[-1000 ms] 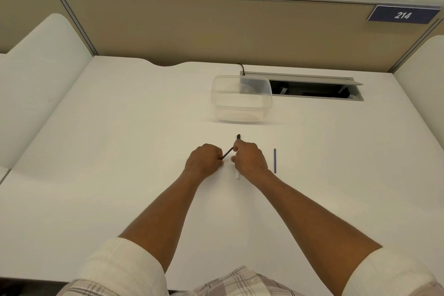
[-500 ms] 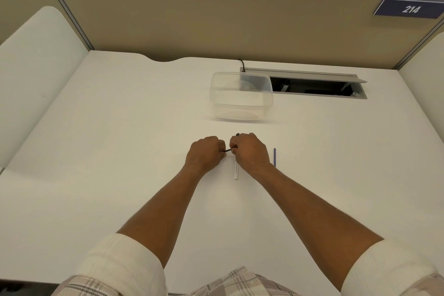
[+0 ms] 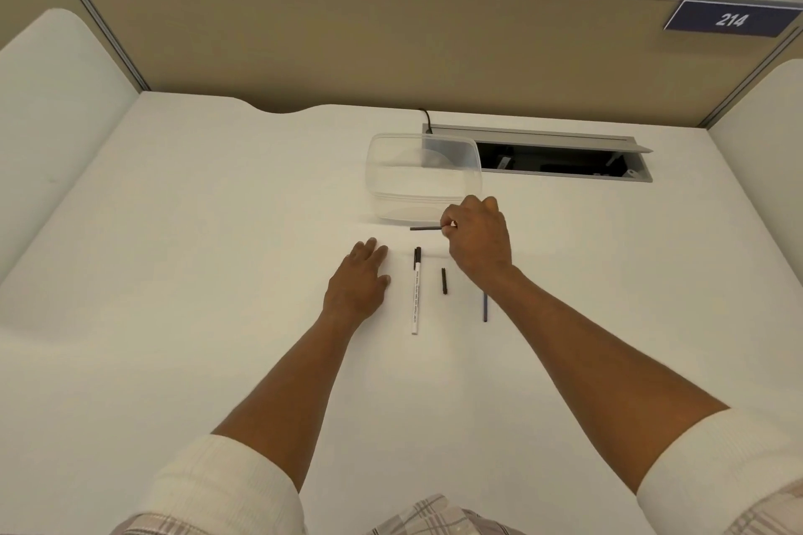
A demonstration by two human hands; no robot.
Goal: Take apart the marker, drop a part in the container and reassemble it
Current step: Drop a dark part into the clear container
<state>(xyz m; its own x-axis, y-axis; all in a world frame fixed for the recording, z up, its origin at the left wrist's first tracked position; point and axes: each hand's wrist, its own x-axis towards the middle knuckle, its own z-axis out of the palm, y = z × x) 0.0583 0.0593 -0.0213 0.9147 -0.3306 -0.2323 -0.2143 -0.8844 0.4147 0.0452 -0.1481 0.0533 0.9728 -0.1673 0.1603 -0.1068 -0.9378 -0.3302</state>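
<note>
White counter [image 3: 174, 317] fills the booth, tan partition panels behind, rounded white dividers at both sides. Nearest the camera: rolled white sleeves and a bit of plaid fabric at the bottom edge.

Mid-counter, left hand [image 3: 358, 280] lies palm down, flat on the surface, fingers released and holding nothing. Just beside it to the right, the white marker barrel [image 3: 416, 300] lies lengthwise, black tip pointing away, printed text along its side. Right of that, apart from it, a short black piece [image 3: 444, 281] lies parallel. Farther right, a thin dark blue rod [image 3: 485, 308] lies partly under the right forearm.

Right hand [image 3: 478, 239] is raised beyond these parts, fingers pinched on one end of a thin black stick [image 3: 425, 228], which juts out level toward the left. Stick sits just in front of the container's near wall, not over the opening.

Clear plastic container [image 3: 423, 176] stands upright, looks empty. Behind it, an open cable hatch [image 3: 560, 156] in the counter, with a black cord [image 3: 426, 119] at its left end. Blue plate reading 214 [image 3: 732, 19] hangs upper right.
</note>
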